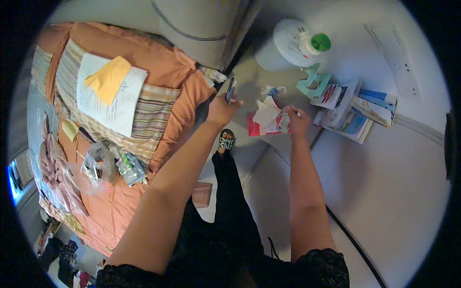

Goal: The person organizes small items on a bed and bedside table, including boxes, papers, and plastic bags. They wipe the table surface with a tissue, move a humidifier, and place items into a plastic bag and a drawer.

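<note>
My left hand [224,110] is closed around a dark, slim, phone-like object [230,90], seen nearly edge-on. On the right, the fingers of my right hand [298,122] are pinched on a small white, pen-like stick [297,114]; its full shape is too small to make out. Beside that hand, on the grey surface, lies a red-and-white packet [254,128]. A creased cream piece of paper or cloth [266,113] rests over part of the packet. Just beyond it is a crumpled white and blue scrap [273,90].
A bed [115,218] with orange bedding fills the left, bearing a written sheet [98,103], a yellow cloth [111,77] and a clear plastic bag [98,163]. Beyond my right hand are a mint-green stand [314,82], a stack of booklets [353,120] and a white tub [283,45] topped by a green-capped bottle [314,44].
</note>
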`<state>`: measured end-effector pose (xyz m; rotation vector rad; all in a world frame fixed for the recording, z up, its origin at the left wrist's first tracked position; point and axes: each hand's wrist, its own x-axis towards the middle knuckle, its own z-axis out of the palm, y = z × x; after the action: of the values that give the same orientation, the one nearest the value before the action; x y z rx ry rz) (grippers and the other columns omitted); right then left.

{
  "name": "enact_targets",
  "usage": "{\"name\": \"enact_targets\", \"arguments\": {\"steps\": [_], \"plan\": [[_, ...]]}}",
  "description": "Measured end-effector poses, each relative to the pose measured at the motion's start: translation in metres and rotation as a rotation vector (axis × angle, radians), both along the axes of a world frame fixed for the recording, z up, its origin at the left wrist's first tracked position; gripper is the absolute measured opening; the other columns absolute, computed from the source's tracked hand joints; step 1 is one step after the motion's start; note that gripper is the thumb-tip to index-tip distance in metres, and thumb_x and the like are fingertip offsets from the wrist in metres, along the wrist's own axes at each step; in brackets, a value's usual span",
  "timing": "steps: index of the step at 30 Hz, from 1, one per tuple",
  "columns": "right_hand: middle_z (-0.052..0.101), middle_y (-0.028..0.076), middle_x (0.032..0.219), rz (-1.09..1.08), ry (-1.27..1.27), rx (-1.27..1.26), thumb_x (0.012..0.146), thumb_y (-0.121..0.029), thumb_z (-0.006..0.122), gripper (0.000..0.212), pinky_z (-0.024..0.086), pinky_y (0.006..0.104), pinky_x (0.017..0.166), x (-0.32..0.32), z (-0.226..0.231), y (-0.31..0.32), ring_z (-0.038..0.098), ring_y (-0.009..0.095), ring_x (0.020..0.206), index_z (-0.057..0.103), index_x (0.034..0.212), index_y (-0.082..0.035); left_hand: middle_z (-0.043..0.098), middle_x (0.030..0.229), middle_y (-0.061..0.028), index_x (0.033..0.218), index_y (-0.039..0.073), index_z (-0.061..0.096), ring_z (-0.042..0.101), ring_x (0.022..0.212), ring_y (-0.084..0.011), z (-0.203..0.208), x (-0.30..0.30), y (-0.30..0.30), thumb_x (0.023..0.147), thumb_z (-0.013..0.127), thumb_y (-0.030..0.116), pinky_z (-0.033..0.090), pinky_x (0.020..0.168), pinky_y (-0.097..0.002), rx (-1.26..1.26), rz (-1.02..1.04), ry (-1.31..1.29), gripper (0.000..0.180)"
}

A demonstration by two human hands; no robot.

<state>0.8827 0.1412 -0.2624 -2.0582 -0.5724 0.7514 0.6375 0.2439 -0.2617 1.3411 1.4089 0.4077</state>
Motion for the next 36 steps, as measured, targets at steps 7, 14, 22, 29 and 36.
{"name": "enact_targets", "arguments": {"steps": [7, 14, 22, 29, 36], "plan": [[0.060, 0.006, 0.068, -0.231, 0.168, -0.007, 0.074, -0.029, 0.075, 0.035, 0.038, 0.0234, 0.037, -0.013, 0.022, 0.002, 0.053, 0.011, 0.050, 0.060, 0.087, 0.001, 0.064, 0.073, -0.0070, 0.096, -0.001, 0.060, 0.063, 0.066, -0.0145, 0.099, -0.102, -0.058, 0.079, 0.067, 0.020, 0.049, 0.060, -0.0270, -0.345, 0.181, -0.274, 0.029], [0.056, 0.003, 0.063, -0.163, 0.600, 0.065, 0.080, -0.037, 0.068, 0.032, 0.035, 0.0225, 0.034, -0.084, 0.111, 0.016, 0.048, 0.010, 0.043, 0.051, 0.081, -0.011, 0.064, 0.078, -0.0044, 0.098, 0.002, 0.058, 0.051, 0.054, -0.0077, 0.149, -0.184, -0.078, 0.083, 0.065, 0.022, 0.040, 0.047, -0.0220, -0.535, 0.234, -0.418, 0.027], [0.060, 0.007, 0.077, 0.338, 1.046, 0.251, 0.082, -0.027, 0.067, 0.023, 0.039, 0.0245, 0.035, -0.286, 0.216, 0.012, 0.056, 0.015, 0.051, 0.057, 0.088, -0.006, 0.063, 0.084, -0.0108, 0.112, 0.002, 0.050, 0.043, 0.046, -0.0087, 0.225, -0.280, -0.085, 0.089, 0.058, 0.023, 0.040, 0.045, -0.0232, -0.638, 0.456, -0.820, 0.032], [0.059, 0.005, 0.075, 0.793, 1.270, 0.025, 0.081, -0.016, 0.068, 0.013, 0.038, 0.0239, 0.038, -0.495, 0.244, 0.029, 0.053, 0.012, 0.051, 0.062, 0.083, -0.005, 0.056, 0.076, -0.0060, 0.110, 0.005, 0.049, 0.046, 0.048, -0.0110, 0.223, -0.477, -0.096, 0.091, 0.050, 0.013, 0.043, 0.045, -0.0259, -0.457, 0.944, -0.911, 0.020], [0.057, 0.000, 0.067, 0.991, 1.071, -0.154, 0.080, -0.023, 0.069, 0.021, 0.037, 0.0238, 0.038, -0.676, 0.222, 0.049, 0.051, 0.008, 0.051, 0.063, 0.085, -0.004, 0.053, 0.065, -0.0030, 0.089, 0.006, 0.052, 0.051, 0.047, -0.0141, 0.111, -0.597, -0.082, 0.089, 0.047, 0.006, 0.050, 0.044, -0.0242, -0.570, 1.438, -0.946, 0.005]]}}
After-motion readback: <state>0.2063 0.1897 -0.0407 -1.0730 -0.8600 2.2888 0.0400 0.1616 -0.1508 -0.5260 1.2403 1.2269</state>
